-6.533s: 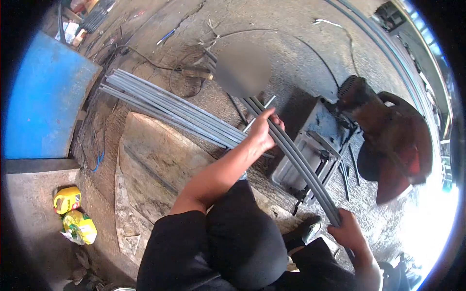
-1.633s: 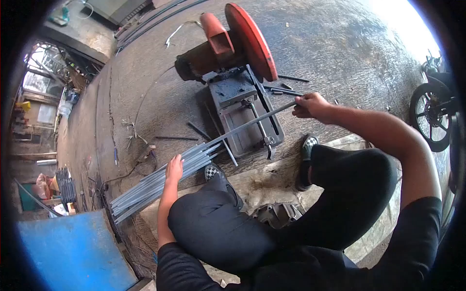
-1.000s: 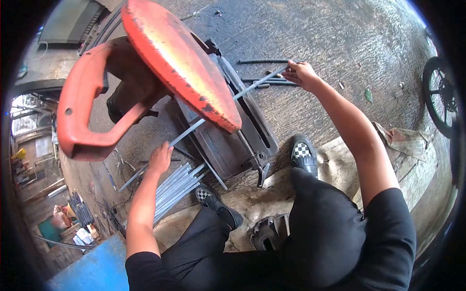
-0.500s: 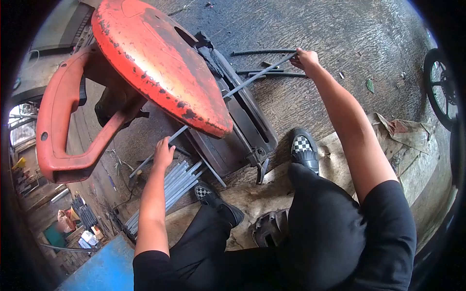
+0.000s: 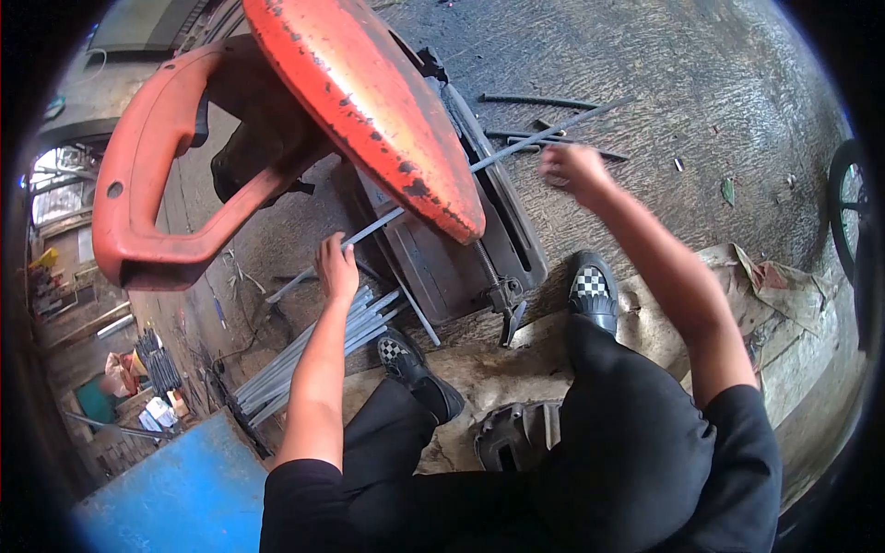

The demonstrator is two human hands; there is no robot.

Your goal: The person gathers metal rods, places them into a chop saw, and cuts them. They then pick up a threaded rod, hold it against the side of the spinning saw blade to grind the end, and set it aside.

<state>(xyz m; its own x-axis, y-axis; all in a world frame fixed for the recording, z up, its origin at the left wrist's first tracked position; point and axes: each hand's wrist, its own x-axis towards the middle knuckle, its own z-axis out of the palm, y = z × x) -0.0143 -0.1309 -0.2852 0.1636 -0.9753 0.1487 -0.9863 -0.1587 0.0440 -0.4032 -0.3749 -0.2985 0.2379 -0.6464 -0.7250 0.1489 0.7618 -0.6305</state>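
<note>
A cut-off saw with a worn red guard (image 5: 378,120) and a red loop handle (image 5: 138,175) stands over a dark metal base (image 5: 442,276). Crossing the base beneath the guard is a thin grey metal rod (image 5: 502,155), its middle hidden by the guard. My left hand (image 5: 336,265) is closed around the rod left of the base. Off the rod, just below its right part, my right hand (image 5: 576,173) has curled fingers, slightly blurred, with nothing visible in them. A vise handle (image 5: 513,323) sits at the base's front end.
Several grey rods (image 5: 304,355) lie bundled by my left shoe (image 5: 406,369). Dark cut pieces (image 5: 539,100) are on the floor beyond the saw. A metal part (image 5: 516,433) rests between my legs. A blue surface (image 5: 184,488) is at lower left, a black wheel (image 5: 846,207) at right.
My right hand has let go of the rod's right end and drawn slightly down from it. The left hand still holds the rod. The view has shifted, moving the saw right and up.
</note>
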